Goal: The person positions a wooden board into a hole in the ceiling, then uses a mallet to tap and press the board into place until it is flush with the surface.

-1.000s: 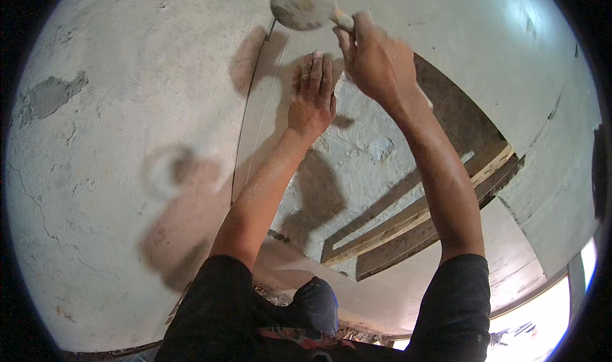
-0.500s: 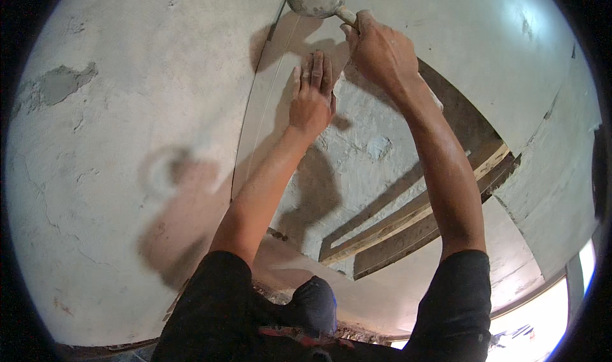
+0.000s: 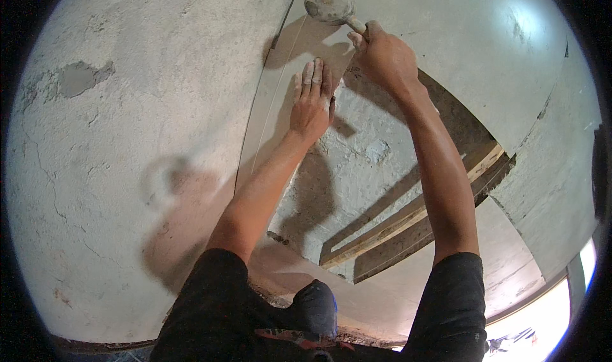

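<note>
My right hand [image 3: 390, 57] is wrapped round the short handle of a mallet [image 3: 329, 5]. Its thick, round, dusty head is near the top of a pale, smooth panel [image 3: 271, 123], with a shadow cast below it; whether it touches the surface I cannot tell. Lower down, my left hand [image 3: 310, 107] lies on that panel by its right edge, fingers stretched out and whitened with dust. Right of this hand, a recess of rough grey plaster [image 3: 376, 152] shows between the panels.
A wooden batten [image 3: 389, 232] crosses the bottom of the recess at a slant. To the left stretches a cracked plaster wall [image 3: 127, 145] with a grey patch [image 3: 80, 79]. Large smooth panels [image 3: 472, 37] surround the recess. A bright opening [image 3: 532, 324] lies at the lower right.
The mallet and my right hand have moved slightly right and down. My left hand stays on the panel, while the whole view has shifted a little.
</note>
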